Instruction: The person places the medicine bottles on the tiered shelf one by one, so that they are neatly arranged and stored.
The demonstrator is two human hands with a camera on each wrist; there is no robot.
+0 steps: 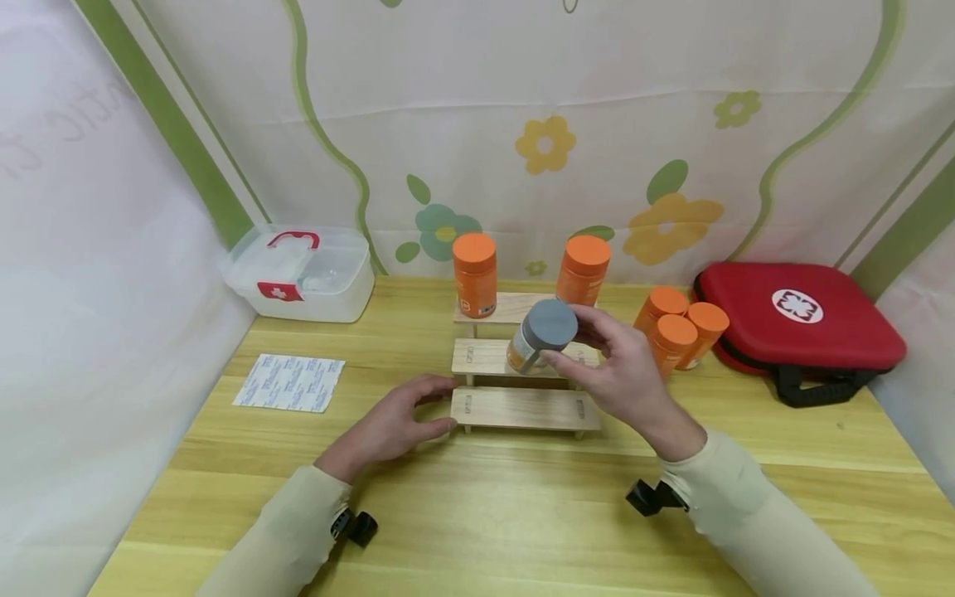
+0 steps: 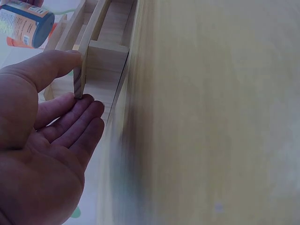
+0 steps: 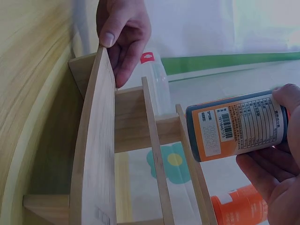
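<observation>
My right hand (image 1: 625,373) holds a pill bottle (image 1: 550,326) with a grey lid, tilted, over the middle tier of a three-tier wooden display rack (image 1: 525,408). In the right wrist view the bottle's label (image 3: 241,124) shows a barcode and printed text; whether its base touches the rack I cannot tell. At the rack's left end, my left hand (image 1: 391,421) pinches the lowest board, thumb on one face and fingertips on the other, as the left wrist view shows. Two orange-lidded bottles, one left (image 1: 476,278) and one right (image 1: 584,272), stand on the top tier.
Several orange bottles (image 1: 675,333) cluster right of the rack, beside a red first-aid case (image 1: 798,319). On the left are a clear plastic medicine box (image 1: 328,286) and a white printed sheet (image 1: 291,383). A patterned curtain (image 1: 462,108) hangs behind the wooden table (image 1: 522,514).
</observation>
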